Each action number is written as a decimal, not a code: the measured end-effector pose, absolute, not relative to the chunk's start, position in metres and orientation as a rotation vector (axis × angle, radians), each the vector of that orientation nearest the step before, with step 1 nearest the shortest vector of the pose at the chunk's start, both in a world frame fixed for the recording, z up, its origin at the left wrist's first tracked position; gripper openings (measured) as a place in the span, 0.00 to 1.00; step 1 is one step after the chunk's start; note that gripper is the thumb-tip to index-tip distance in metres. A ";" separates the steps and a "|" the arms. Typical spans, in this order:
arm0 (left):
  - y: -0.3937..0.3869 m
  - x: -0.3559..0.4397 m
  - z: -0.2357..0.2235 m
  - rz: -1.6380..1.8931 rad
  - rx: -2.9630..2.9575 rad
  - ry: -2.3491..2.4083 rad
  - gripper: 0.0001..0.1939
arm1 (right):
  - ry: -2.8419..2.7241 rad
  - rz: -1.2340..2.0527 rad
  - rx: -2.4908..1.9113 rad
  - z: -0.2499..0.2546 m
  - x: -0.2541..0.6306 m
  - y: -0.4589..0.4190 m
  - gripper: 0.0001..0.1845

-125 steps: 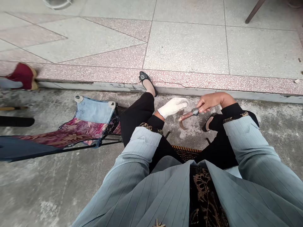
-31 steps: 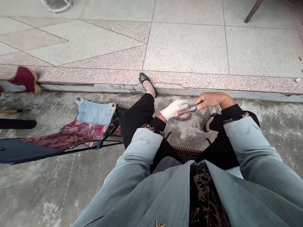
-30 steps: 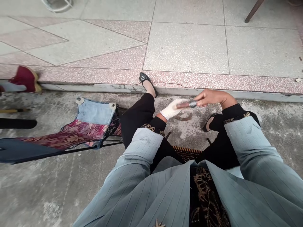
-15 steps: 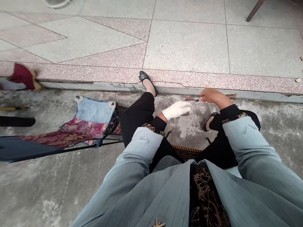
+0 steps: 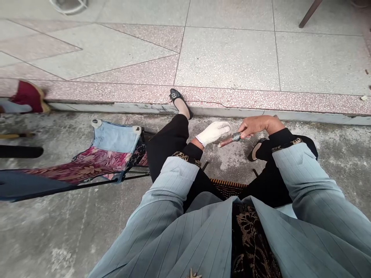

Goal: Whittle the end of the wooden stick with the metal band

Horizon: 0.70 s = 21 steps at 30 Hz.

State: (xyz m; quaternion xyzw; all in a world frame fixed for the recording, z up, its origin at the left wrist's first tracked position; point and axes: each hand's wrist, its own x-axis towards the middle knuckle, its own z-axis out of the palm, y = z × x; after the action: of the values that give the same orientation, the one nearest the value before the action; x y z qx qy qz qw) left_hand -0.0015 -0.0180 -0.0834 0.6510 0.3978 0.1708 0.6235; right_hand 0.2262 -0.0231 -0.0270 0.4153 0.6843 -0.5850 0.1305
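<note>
My right hand (image 5: 253,125), bare, is closed around a reddish-brown wooden stick. Wire or a metal band (image 5: 236,136) circles the stick beside my fingers. From there the stick's end (image 5: 225,142) slants down to the left, with a pale tip. My palm and fingers cover the rest of it. My left hand (image 5: 213,132) wears a white knitted glove and is just left of the stick, slightly apart from it. Its fingers are curled together, and what may lie inside them is hidden. Both hands are above the concrete between my knees.
A raised terrazzo step edge (image 5: 220,92) runs across in front of me. To my left stands a folding chair (image 5: 95,162) with floral and denim cloth. Another person's red shoe (image 5: 27,96) rests at the far left. A woven seat (image 5: 228,187) is beneath me.
The stick has tilted, its wire-wound end swinging down and towards me. My right hand has turned and lowered a little with it. My left hand has shifted slightly left.
</note>
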 end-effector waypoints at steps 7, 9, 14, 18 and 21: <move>-0.012 -0.002 -0.097 0.474 1.401 0.795 0.18 | 2.123 -2.032 1.665 -0.010 0.241 -0.026 0.17; -0.015 -0.002 -0.096 0.450 1.401 0.722 0.19 | 2.124 -2.153 1.666 -0.007 0.240 -0.028 0.17; -0.023 0.000 -0.086 0.305 1.538 0.684 0.17 | 2.089 -2.264 2.039 -0.019 0.233 -0.025 0.21; -0.024 0.000 -0.079 0.237 1.726 0.678 0.16 | 2.026 -1.402 2.348 -0.032 0.230 -0.016 0.16; -0.023 0.000 -0.076 0.267 1.820 0.730 0.14 | 1.991 -0.985 2.123 -0.033 0.228 -0.015 0.11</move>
State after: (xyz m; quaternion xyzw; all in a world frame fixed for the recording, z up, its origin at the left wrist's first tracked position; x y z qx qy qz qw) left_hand -0.0005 -0.0232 -0.0759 0.7686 0.3082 0.1126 0.5492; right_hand 0.2279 -0.0146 -0.0334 0.6904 0.6477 -0.3205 0.0344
